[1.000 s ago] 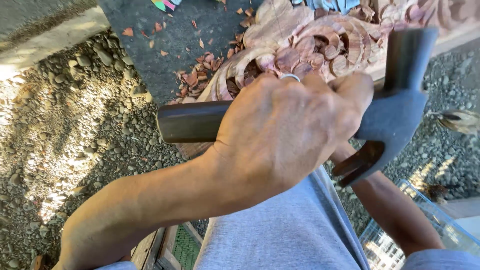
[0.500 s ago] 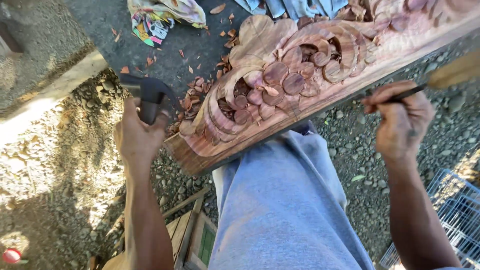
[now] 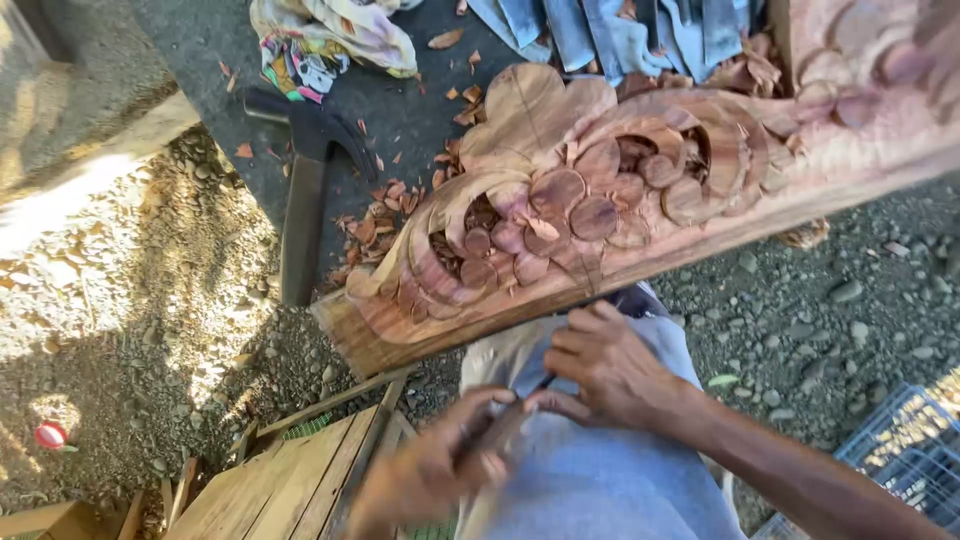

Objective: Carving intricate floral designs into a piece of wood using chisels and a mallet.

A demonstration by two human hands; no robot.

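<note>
At far left a small red ball [image 3: 50,435] lies on the gravel [image 3: 150,300]. Next comes the hammer [image 3: 300,190], let go and lying on the dark counter [image 3: 400,100], head toward the patterned cloth [image 3: 330,40], handle pointing down past the counter's edge; wood chips [image 3: 375,225] lie scattered just beside it. Below, wooden slats [image 3: 290,480] show at the bottom edge.

The left hand [image 3: 430,470] (blurred) is low over the grey-clad lap, fingers curled around a thin dark tool [image 3: 500,425]; what kind of tool I cannot tell. The right hand [image 3: 610,370] sits just right of it, fingers bent and closed, pinching the same tool's upper end, knuckles just under the carving.

The carving [image 3: 620,200], a long reddish plank cut with scrolls and round berries, runs slantwise from lower left to upper right, its near edge above both hands. Flat grey blades [image 3: 610,30] lie behind it. A wire crate [image 3: 900,450] sits at the lower right corner.
</note>
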